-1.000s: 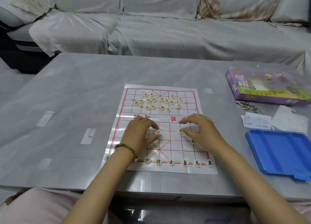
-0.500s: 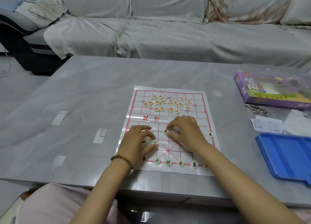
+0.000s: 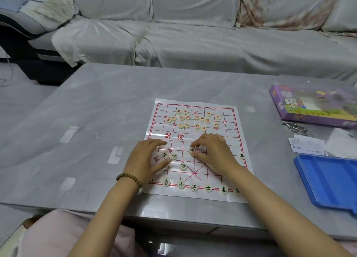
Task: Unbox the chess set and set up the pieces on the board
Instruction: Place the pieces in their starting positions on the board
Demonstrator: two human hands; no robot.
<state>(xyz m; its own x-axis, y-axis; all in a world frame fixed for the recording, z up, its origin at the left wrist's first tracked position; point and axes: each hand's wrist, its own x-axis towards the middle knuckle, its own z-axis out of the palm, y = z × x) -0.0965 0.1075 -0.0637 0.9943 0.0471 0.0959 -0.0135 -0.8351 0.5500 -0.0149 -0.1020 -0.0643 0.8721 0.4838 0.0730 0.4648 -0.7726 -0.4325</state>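
On a grey table before a draped sofa, the xiangqi board lay half set.
The right hand pinched a black-lettered piece between thumb and forefinger over the board's near half; the left hand had its fingers spread apart around two loose pieces. The pinched piece probably wanted setting squarely on a line crossing, without nudging the back row. Red pieces lay jumbled beyond.

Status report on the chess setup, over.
Right hand pinches a black piece mid-board; left hand open beside two others. Near row mostly placed, red pieces clustered unplaced. No obstruction seen.
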